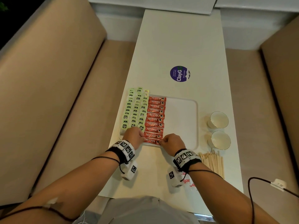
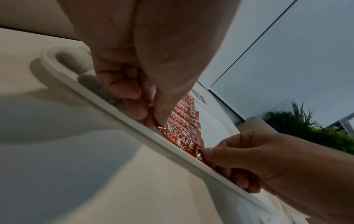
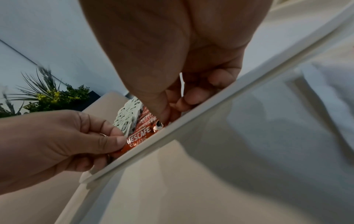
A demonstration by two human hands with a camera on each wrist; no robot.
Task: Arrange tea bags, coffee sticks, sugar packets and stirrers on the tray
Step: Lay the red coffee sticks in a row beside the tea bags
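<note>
A white tray (image 1: 182, 120) lies on the table. Green tea bags (image 1: 134, 110) fill its left side in rows. A column of red coffee sticks (image 1: 155, 117) runs down its middle. The nearest coffee stick (image 1: 152, 141) (image 2: 179, 138) (image 3: 138, 137) lies against the tray's near rim (image 2: 134, 121). My left hand (image 1: 135, 136) (image 2: 153, 119) pinches its left end, and my right hand (image 1: 171, 143) (image 3: 164, 119) pinches its right end. Wooden stirrers (image 1: 213, 162) lie in a pile right of my right wrist. A sugar packet bag (image 1: 189, 181) shows under that wrist, mostly hidden.
Two white cups (image 1: 218, 119) (image 1: 220, 140) stand right of the tray. A round purple sticker (image 1: 179, 73) sits beyond it. Beige sofa seats flank the narrow table (image 1: 178, 46). A black cable (image 1: 258, 180) crosses the right seat. The tray's right half is bare.
</note>
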